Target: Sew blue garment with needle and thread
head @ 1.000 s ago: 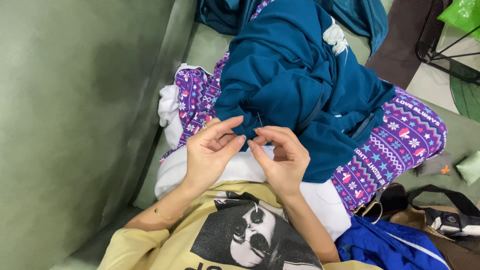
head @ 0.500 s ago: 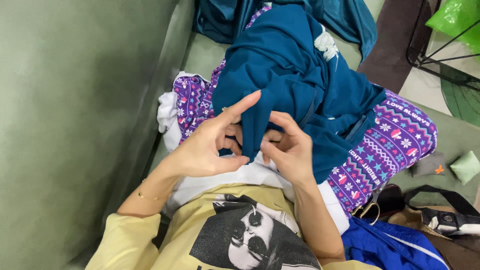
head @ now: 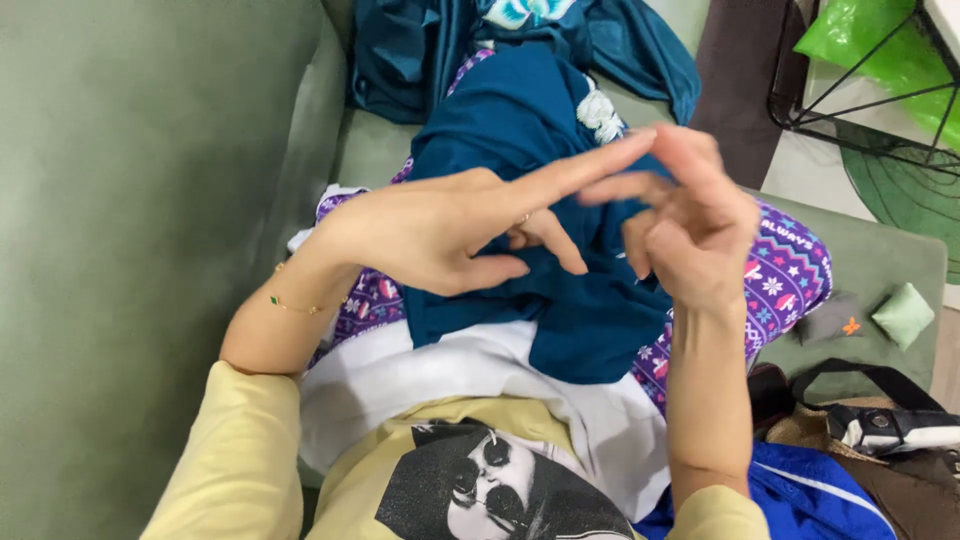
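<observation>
- Yellow shirt [head: 350,480] with a dark printed portrait fills the nearest edge of the view, worn by the person; a white cloth [head: 470,375] lies over the lap just beyond it.
- Beside it on the right sit a blue garment with a white stripe [head: 800,495] and a woven bag with a black strap [head: 870,420].
- Left hand [head: 440,235], a thin bracelet at its wrist, is raised over the lap with its forefinger stretched out straight toward the right; thumb and the other fingers are spread, closed on nothing.
- Right hand [head: 690,225] is lifted beside it, fingers loosely curled and blurred; whether they pinch anything cannot be told.
- Teal fabric [head: 540,130] lies bunched on the lap directly beneath both hands, touching the left palm's underside, resting on a purple patterned cloth [head: 780,275].
- Farther on, more teal cloth is heaped on the green sofa [head: 150,200]; a small green pouch [head: 905,315] lies on the seat at right.
- Farthest right stands a black wire frame [head: 850,110].
</observation>
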